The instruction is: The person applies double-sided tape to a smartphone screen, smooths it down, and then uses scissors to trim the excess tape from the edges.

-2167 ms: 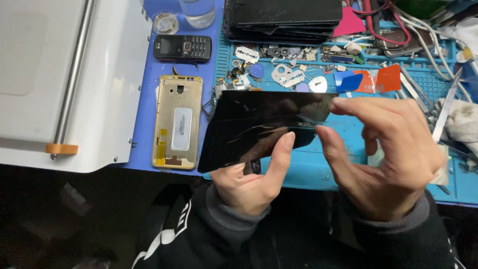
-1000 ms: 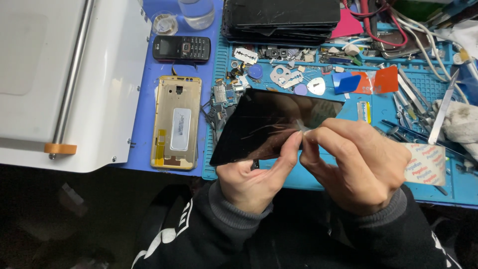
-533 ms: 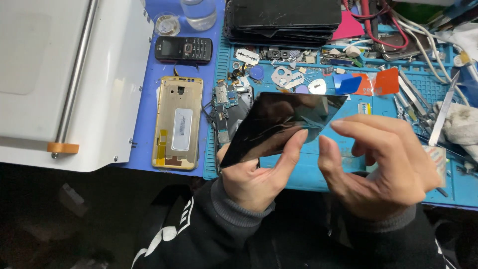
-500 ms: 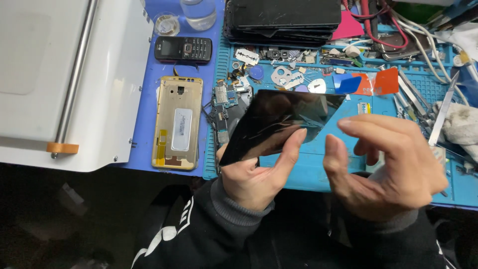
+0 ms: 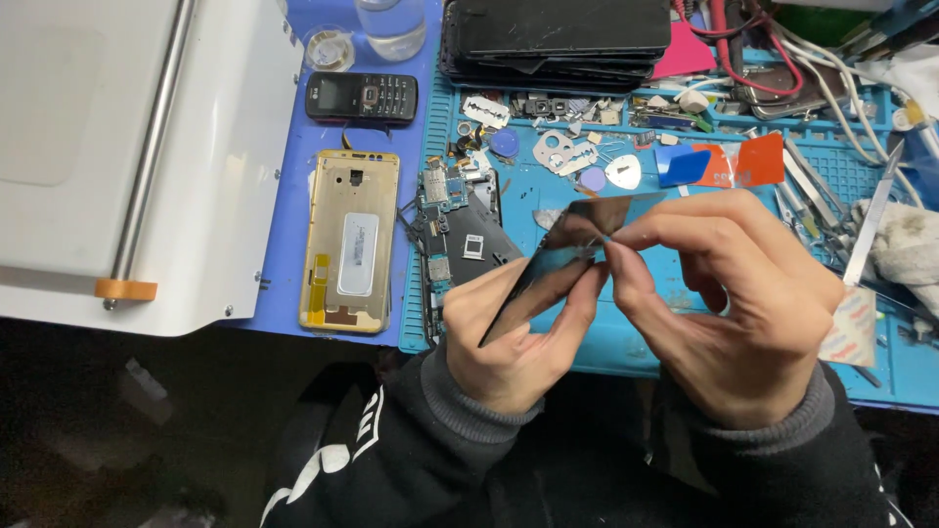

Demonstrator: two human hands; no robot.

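Note:
My left hand (image 5: 514, 342) grips a black phone screen panel (image 5: 567, 249) from below, tilted so its glossy face turns edge-on toward me. My right hand (image 5: 729, 298) pinches at the panel's face near its upper middle with thumb and forefinger; whether a film sits between those fingers I cannot tell. Both hands hover above the near edge of the blue work mat (image 5: 626, 342). Under the panel, to the left, lies an opened phone body with its green circuit board (image 5: 455, 230) exposed.
A gold phone frame (image 5: 350, 240) lies left of the mat, a black keypad phone (image 5: 362, 96) beyond it. A white machine (image 5: 127, 147) fills the left side. Stacked dark screens (image 5: 558, 34), guitar-pick tools, screws, a razor blade, tweezers and cables crowd the mat's far and right parts.
The panel has turned from nearly flat to steeply tilted and moved right, uncovering the circuit board. My right hand opened away from the panel, then came back to pinch at it.

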